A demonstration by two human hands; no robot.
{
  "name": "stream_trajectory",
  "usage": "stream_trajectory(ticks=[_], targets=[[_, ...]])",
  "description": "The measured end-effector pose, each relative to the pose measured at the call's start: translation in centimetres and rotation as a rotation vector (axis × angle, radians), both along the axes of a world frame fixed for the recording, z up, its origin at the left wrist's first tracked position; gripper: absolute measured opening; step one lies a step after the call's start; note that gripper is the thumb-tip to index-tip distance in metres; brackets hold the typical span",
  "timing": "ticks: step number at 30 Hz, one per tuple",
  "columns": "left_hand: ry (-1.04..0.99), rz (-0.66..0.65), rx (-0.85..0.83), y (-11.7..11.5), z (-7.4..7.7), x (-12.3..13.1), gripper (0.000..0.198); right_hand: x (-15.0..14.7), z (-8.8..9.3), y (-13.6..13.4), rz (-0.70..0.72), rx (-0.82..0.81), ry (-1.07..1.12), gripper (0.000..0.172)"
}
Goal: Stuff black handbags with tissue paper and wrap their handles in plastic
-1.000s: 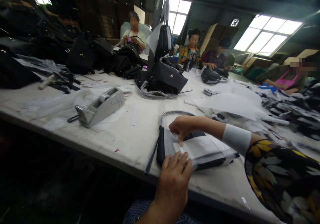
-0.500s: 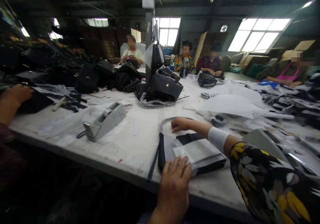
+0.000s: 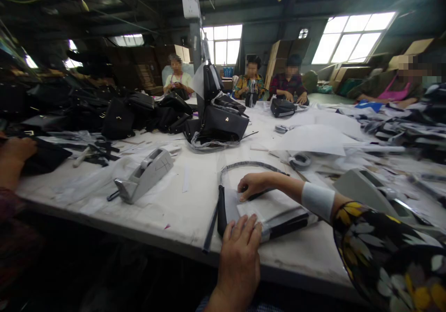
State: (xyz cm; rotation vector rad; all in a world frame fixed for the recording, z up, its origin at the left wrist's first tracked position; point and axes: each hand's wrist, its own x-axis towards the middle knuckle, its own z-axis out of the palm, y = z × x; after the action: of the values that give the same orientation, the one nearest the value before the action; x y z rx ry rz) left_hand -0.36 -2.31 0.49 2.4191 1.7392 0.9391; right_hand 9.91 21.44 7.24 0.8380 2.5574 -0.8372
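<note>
A black handbag (image 3: pixel 285 228) lies flat near the table's front edge, with its wrapped handle (image 3: pixel 240 165) curving up behind it. On its upper face rests a white packet (image 3: pixel 268 208), partly under clear film. My left hand (image 3: pixel 240 251) lies on the bag's near side, fingers stretched out over the packet's lower edge. Above it, my right hand (image 3: pixel 254 185) reaches in from the right with fingers curled down and pinched at the bag's upper part. Whatever those fingertips hold is hidden. A dark strap (image 3: pixel 212 226) hangs along the bag's left side.
One grey tape dispenser (image 3: pixel 144 175) stands left of the bag, another (image 3: pixel 372 196) to the right. Behind is an upright black handbag (image 3: pixel 225 124) by a post (image 3: pixel 195 47). White sheets (image 3: pixel 310 139) lie right. A co-worker's hand (image 3: pixel 17 149) is far left; several people sit opposite.
My right hand has come down and nearer, from within the handle loop to the bag's upper part beside the packet. My left hand stays on the bag. The view has shifted slightly.
</note>
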Motion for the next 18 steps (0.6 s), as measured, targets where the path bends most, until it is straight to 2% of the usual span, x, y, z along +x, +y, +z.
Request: stream_trajectory(ticks=[5,10,13,16,18], targets=[[0.019,0.015,0.023,0.0,0.3,0.1,0.063,-0.3,-1.2,0.8,-0.117,-0.067,0.028,0.044],[0.035,-0.002,0.049,-0.1,0.2,-0.1,0.065,-0.9,-2.0,-0.7,-0.247,0.052,0.074,0.042],[0.044,-0.006,0.049,-0.3,0.1,-0.2,0.065,-0.6,-1.1,-1.6,-0.254,0.101,0.083,0.049],[0.049,-0.017,0.045,-0.4,-0.1,-0.3,0.065,0.6,0.1,-2.1,-0.193,0.068,0.099,0.060],[0.056,-0.022,0.049,-0.4,-0.2,-0.2,0.064,1.3,0.2,-2.3,-0.158,0.053,0.110,0.065]])
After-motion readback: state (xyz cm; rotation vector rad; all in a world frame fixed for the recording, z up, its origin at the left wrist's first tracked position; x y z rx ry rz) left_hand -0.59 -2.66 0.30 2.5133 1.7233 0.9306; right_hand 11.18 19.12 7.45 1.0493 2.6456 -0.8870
